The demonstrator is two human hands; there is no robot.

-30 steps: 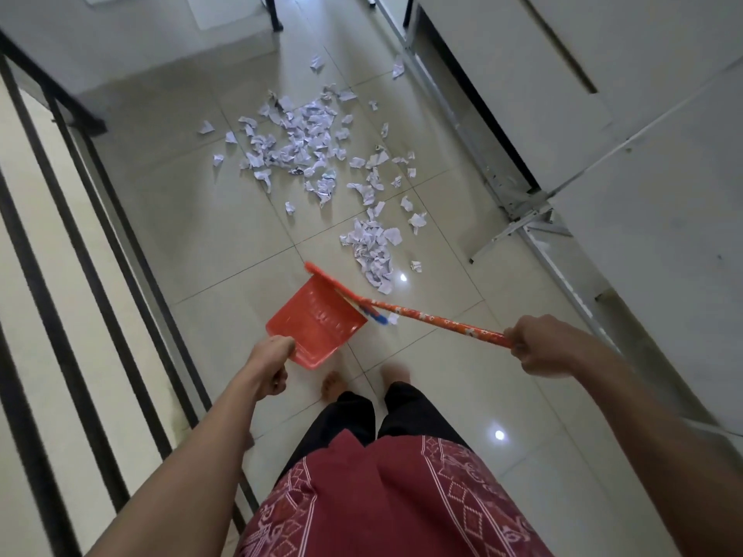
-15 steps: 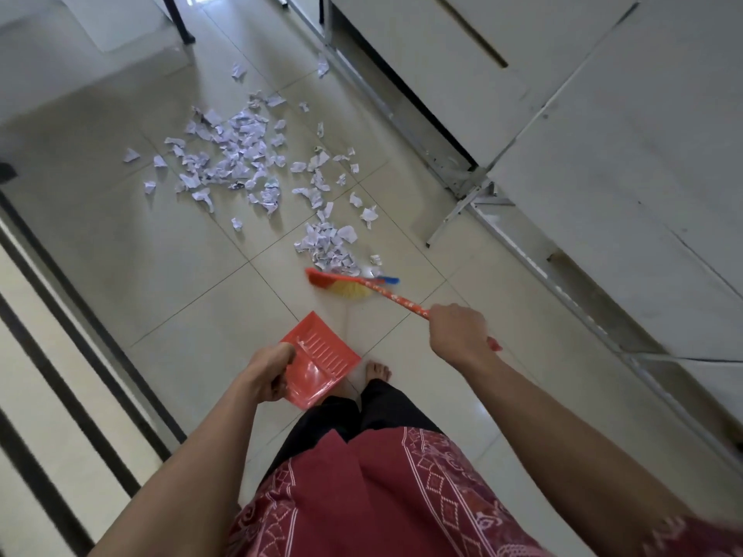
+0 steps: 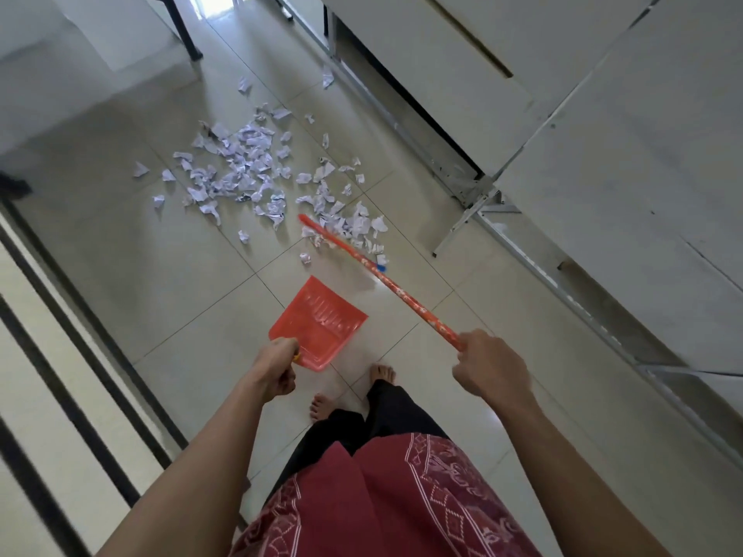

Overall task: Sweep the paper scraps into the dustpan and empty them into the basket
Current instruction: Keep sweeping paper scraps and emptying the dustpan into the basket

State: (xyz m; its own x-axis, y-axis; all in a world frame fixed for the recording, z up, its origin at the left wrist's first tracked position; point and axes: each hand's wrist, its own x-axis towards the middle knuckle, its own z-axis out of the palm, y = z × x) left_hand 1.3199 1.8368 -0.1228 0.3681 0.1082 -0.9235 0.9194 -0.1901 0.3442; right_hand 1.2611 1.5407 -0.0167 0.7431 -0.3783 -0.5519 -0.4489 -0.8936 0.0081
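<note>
White paper scraps (image 3: 249, 166) lie scattered over the tiled floor ahead, with a denser clump (image 3: 356, 229) near the broom head. My left hand (image 3: 275, 365) grips the handle of a red dustpan (image 3: 319, 321), which hangs low over the floor just in front of my feet. My right hand (image 3: 488, 365) grips the orange broom stick (image 3: 406, 297). The broom head (image 3: 321, 233) lies among the near scraps. No basket is in view.
A black railing (image 3: 80, 311) runs along the left over stairs. White cabinets on metal legs (image 3: 474, 195) line the right side. A black table leg (image 3: 189, 34) stands at the back. My bare feet (image 3: 349, 389) stand on the tiles behind the dustpan.
The broom head has moved forward and up into the near clump of scraps. The dustpan has shifted slightly right and forward. The view has swung left.
</note>
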